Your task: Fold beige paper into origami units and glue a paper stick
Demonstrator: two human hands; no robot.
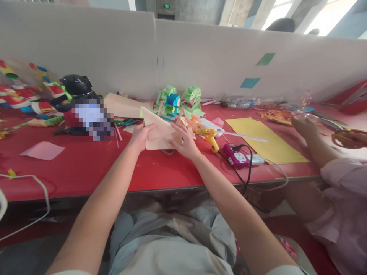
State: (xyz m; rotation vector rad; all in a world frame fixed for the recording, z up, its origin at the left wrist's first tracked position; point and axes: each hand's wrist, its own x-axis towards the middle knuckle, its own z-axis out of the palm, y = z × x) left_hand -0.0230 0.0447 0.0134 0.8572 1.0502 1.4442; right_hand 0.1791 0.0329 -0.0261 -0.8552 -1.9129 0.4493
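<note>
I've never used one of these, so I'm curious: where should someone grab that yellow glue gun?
Probably by the handle, with the right hand coming from the person's side. The yellow glue gun lies with its handle toward the person, its nozzle pointing left and a clear stick jutting right.

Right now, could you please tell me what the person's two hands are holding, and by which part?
Pale paper: the left hand holds its left edge, the right hand its right side.
</note>
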